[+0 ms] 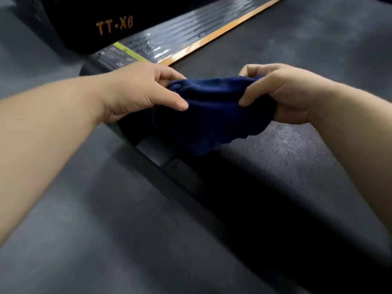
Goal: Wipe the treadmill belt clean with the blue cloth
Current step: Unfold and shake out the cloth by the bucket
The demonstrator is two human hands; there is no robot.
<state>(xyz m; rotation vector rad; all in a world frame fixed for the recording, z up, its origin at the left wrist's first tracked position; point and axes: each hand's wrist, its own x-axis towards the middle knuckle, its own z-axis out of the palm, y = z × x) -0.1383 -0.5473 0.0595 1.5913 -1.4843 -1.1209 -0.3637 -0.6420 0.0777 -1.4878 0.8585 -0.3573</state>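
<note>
A dark blue cloth [212,115] hangs bunched between my two hands, above the rear end of the treadmill. My left hand [137,92] pinches its left edge between thumb and fingers. My right hand [282,92] grips its right edge with curled fingers. The cloth's lower edge droops toward the textured black treadmill belt [286,162], which runs from the lower right up to the far right. I cannot tell whether the cloth touches the belt.
A ribbed black side rail [191,32] with an orange strip [222,30] borders the belt on the left. A black housing marked TT-X6 [114,26] stands behind it. Grey rubber floor [95,219] spreads to the left and front.
</note>
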